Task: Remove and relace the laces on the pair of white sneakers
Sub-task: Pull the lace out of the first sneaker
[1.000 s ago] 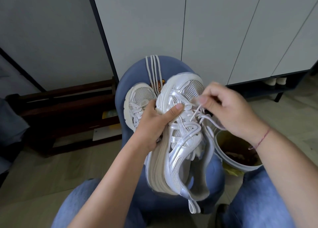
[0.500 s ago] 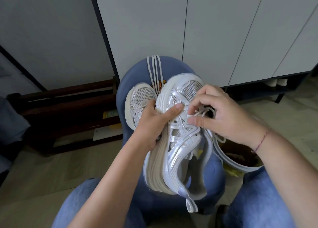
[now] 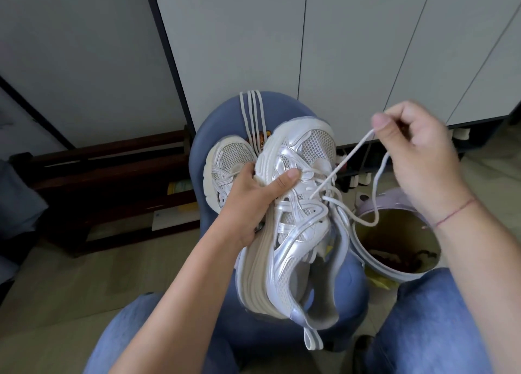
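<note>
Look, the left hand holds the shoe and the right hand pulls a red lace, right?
No, the lace is white, not red. In the head view the left hand holds the shoe and the right hand pulls the lace.

We see the nearer sneaker [image 3: 298,204] before the second sneaker [image 3: 228,162], which lies on the chair [image 3: 282,108] beside a loose lace [image 3: 252,120], with a bin [image 3: 394,275] on the floor [image 3: 70,283] to the right.

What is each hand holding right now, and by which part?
The left hand grips the white and silver mesh sneaker around its forefoot. The right hand pinches its white shoelace between thumb and forefinger, on a stretch drawn taut from the eyelets.
</note>
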`<act>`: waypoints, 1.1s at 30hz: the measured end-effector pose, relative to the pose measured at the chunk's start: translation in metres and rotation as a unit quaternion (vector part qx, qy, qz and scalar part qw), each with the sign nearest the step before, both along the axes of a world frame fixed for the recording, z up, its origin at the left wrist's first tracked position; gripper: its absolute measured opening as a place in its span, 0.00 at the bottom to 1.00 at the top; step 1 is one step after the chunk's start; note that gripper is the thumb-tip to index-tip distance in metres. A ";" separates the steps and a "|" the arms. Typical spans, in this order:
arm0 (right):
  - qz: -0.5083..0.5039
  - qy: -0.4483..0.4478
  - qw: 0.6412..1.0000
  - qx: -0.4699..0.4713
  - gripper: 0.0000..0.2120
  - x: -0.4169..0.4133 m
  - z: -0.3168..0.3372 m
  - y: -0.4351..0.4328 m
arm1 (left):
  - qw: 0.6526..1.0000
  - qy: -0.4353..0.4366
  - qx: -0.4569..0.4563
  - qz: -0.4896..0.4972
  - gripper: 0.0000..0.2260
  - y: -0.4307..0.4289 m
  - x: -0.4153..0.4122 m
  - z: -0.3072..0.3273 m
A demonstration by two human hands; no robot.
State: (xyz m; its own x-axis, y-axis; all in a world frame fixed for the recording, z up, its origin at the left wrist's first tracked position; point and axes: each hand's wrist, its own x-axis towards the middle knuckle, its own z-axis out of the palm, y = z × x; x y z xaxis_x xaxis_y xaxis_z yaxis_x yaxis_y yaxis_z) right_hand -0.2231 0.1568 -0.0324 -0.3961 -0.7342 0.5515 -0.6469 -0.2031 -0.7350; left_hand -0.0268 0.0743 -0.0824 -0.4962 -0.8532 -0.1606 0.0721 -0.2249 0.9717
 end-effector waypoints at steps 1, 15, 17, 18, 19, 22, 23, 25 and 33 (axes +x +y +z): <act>0.001 -0.008 1.000 0.025 0.12 -0.004 0.000 0.001 | 1.000 0.000 -0.001 0.000 0.37 0.001 0.000 0.000; 0.199 0.165 0.957 0.133 0.09 0.027 -0.015 -0.001 | 1.000 -0.006 -0.003 0.015 0.35 -0.001 -0.003 -0.003; 0.215 0.065 0.969 0.107 0.09 0.030 -0.014 0.000 | 1.000 0.006 0.003 0.014 0.36 0.000 -0.002 -0.003; 0.217 -0.006 0.972 0.088 0.09 0.032 -0.014 0.000 | 1.000 0.010 0.005 0.013 0.36 0.000 -0.002 -0.002; 0.221 -0.089 0.969 0.068 0.10 0.035 -0.013 0.000 | 1.000 0.013 0.007 0.013 0.36 0.000 -0.001 -0.001; 0.246 -0.347 0.905 0.012 0.13 0.037 -0.011 -0.004 | 1.000 0.028 0.007 0.007 0.34 0.000 0.000 0.001; 0.261 -0.422 0.868 -0.008 0.14 0.033 -0.009 -0.006 | 0.999 0.031 0.008 0.005 0.33 0.000 0.001 0.002; 0.278 -0.520 0.807 -0.033 0.15 0.022 -0.002 -0.009 | 0.999 0.032 0.012 0.003 0.31 0.001 0.003 0.002; 0.097 -0.253 0.960 0.069 0.09 0.015 -0.015 -0.006 | 0.998 0.052 0.018 0.027 0.31 -0.003 0.004 -0.002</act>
